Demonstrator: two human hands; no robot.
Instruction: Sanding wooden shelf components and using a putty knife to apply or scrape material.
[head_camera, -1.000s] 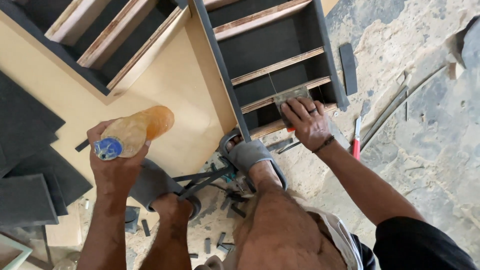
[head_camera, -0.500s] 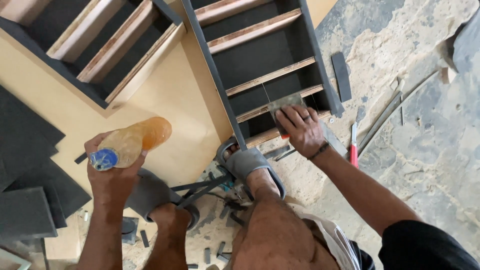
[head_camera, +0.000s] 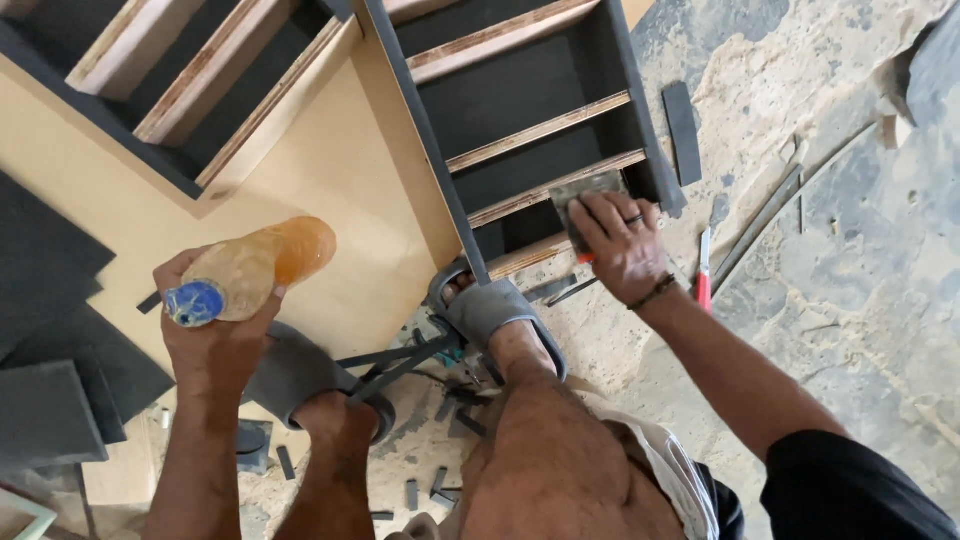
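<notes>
My left hand (head_camera: 215, 335) grips a clear plastic bottle (head_camera: 258, 268) with amber liquid and a blue cap, held sideways over the tan board (head_camera: 330, 200). My right hand (head_camera: 622, 245), with a ring and a wrist band, presses a flat metal scraper blade (head_camera: 585, 192) against the lowest wooden shelf edge (head_camera: 555, 190) of a dark grey shelf unit (head_camera: 520, 110) lying on the floor. A red-orange bit shows under the palm. My feet in grey sandals (head_camera: 500, 315) rest at the unit's near end.
A second dark shelf frame (head_camera: 190, 90) lies at upper left. Dark laminate sheets (head_camera: 50, 330) are stacked at left. A red-handled tool (head_camera: 704, 275), a dark strip (head_camera: 682, 120) and thin strips lie on the rough concrete floor (head_camera: 850, 280). Small offcuts sit near my knees.
The view has shifted slightly. My right hand with the scraper slid a little along the shelf edge; my left hand keeps holding the bottle in about the same place.
</notes>
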